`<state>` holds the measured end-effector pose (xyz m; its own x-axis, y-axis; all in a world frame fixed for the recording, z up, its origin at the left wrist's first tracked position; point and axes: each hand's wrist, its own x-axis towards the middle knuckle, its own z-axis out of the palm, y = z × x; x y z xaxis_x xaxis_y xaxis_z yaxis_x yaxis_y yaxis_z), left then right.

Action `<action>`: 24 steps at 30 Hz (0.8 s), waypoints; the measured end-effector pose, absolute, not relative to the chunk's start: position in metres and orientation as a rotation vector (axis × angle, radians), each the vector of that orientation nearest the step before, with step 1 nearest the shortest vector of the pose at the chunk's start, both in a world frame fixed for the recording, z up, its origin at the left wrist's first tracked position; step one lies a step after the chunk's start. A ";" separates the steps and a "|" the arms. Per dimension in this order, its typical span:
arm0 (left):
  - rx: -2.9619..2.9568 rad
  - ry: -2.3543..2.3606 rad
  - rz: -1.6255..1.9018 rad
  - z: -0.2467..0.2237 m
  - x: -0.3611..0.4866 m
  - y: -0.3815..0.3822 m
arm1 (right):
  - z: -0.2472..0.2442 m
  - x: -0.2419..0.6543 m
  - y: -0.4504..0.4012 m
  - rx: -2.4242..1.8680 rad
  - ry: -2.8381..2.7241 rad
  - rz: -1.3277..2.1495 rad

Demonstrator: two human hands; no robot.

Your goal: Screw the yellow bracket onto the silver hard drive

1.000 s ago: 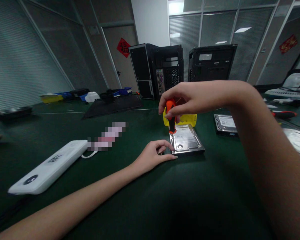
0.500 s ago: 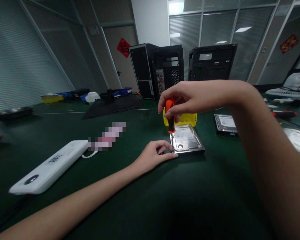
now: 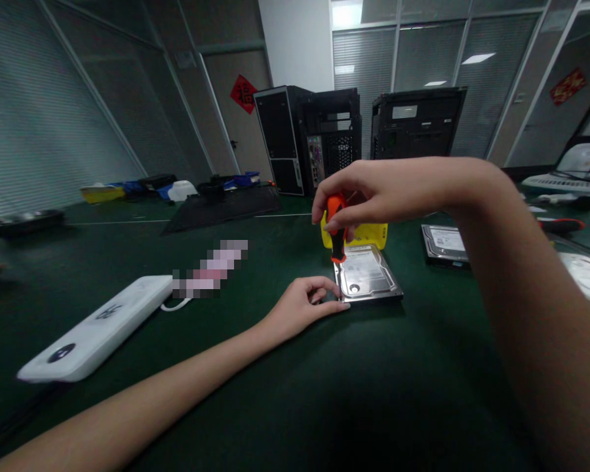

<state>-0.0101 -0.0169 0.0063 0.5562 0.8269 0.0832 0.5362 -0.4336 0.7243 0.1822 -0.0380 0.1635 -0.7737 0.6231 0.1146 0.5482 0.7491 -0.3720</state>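
Screwdriver work on a hard drive

The right hand [image 3: 373, 190] grips an orange screwdriver [image 3: 336, 229] upright over the hard drive [image 3: 368, 276]; the left hand [image 3: 302, 305] steadies its corner.

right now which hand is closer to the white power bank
Left. The left hand rests against the hard drive, right of the white power bank; the right hand grips the screwdriver farther right.

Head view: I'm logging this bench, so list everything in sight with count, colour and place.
hard drive: 1, silver, table centre, under the screwdriver
screwdriver: 1, orange and black, upright over the drive's left edge
yellow box: 1, behind that drive
second hard drive: 1, silver-black, to the right
white flat device: 1, left foreground
computer cases: 2, black, far edge
table: 1, dark green
left hand: touching the drive's near left corner
right hand: gripping the screwdriver handle
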 end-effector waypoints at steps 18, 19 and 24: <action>2.142 1.107 0.572 0.008 -0.009 -0.018 | 0.165 0.179 -0.038 -1.058 -2.683 0.452; 2.146 1.104 0.578 0.008 -0.009 -0.018 | 0.165 0.178 -0.037 -1.071 -2.677 0.452; 2.159 1.085 0.578 0.009 -0.008 -0.018 | 0.165 0.171 -0.032 -1.027 -2.699 0.447</action>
